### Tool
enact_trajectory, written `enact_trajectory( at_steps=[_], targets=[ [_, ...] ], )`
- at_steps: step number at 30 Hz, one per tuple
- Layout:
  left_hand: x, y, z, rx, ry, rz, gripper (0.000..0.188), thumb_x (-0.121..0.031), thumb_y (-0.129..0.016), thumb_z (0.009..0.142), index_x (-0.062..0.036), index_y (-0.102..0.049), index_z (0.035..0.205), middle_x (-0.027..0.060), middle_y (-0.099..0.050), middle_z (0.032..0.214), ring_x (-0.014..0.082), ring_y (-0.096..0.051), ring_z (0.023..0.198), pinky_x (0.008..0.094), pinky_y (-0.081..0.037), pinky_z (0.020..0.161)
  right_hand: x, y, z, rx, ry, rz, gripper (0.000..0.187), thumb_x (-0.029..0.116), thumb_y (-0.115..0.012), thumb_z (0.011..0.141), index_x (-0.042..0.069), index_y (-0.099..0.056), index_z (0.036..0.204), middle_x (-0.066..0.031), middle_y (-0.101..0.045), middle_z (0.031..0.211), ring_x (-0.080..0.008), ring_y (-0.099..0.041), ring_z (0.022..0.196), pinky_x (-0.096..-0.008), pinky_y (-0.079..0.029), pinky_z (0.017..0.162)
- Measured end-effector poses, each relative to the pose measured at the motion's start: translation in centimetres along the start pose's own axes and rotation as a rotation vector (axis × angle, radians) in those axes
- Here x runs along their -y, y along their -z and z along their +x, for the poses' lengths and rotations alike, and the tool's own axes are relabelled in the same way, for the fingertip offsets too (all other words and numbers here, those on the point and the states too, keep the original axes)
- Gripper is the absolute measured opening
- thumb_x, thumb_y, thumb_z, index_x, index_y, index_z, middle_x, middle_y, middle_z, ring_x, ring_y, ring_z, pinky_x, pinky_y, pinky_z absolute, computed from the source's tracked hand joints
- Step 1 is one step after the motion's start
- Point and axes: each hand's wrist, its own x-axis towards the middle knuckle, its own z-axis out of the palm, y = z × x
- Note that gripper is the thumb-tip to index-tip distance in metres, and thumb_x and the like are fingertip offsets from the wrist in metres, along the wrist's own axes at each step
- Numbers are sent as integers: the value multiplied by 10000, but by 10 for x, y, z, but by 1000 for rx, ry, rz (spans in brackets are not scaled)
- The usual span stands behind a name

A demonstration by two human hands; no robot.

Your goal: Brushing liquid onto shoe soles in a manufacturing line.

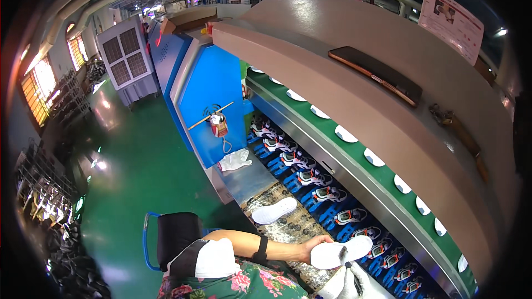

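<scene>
My bare left hand (315, 247) is closed around the edge of a white shoe sole (325, 256), held over the front of the bench. My right hand (357, 282), in a white glove, is pinched on a small brush-like tool (343, 254) with a dark tip. The tip lies against the middle of the sole; most of the tool is hidden by the fingers. Another white sole (274, 211) lies on the worn, patterned bench cover (271, 194), beyond my left forearm.
Several shoe uppers (327, 194) ride on blue holders beside the bench. Above them, white soles (346, 134) line a green conveyor belt (354, 147). A phone (377, 75) rests on the machine's hood. A white crumpled bag (235, 160) sits at the bench's far end; a blue-framed chair (147, 243) stands left.
</scene>
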Motion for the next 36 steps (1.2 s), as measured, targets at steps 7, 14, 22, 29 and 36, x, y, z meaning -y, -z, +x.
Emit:
enact_trajectory(
  at_steps=[7,14,22,29,36],
  targets=[
    [23,-17,-5,142,36,-8,528,-484,-499,992,-96,-546,1347,198,-604,1300,422,-561,1238,666,-444,989,1,8,-32,-8,-25,-36,243,-28,-721,794,-60,-715,1034,-164,-729,1031,-209,-697,921,-326,-535,877],
    [10,-44,-7,105,42,39,630,-550,-429,1000,-100,-459,1440,180,-578,1360,398,-616,1159,617,-495,963,-7,28,-20,-40,141,-15,202,-27,-664,864,-31,-719,1058,-154,-731,938,-250,-711,870,-348,-568,796],
    [25,-40,14,89,188,-52,613,-522,-424,1008,-83,-461,1434,180,-570,1363,384,-596,1197,643,-464,1005,27,54,18,-351,337,-31,221,-29,-773,747,-1,-746,965,-142,-738,948,-249,-708,826,-343,-560,758],
    [42,-25,19,-3,141,171,612,-480,-433,1015,-59,-418,1459,168,-531,1414,301,-570,1254,468,-465,1074,25,65,-5,-296,441,-213,282,-2,-757,744,48,-744,1021,-146,-735,1034,-269,-710,905,-372,-549,818],
    [47,-33,29,190,154,118,668,-522,-434,1001,-57,-390,1479,162,-520,1430,315,-534,1294,483,-420,1112,6,71,-7,-368,384,-51,286,31,-761,752,23,-735,1037,-148,-732,1026,-280,-697,872,-367,-563,759]
  ],
)
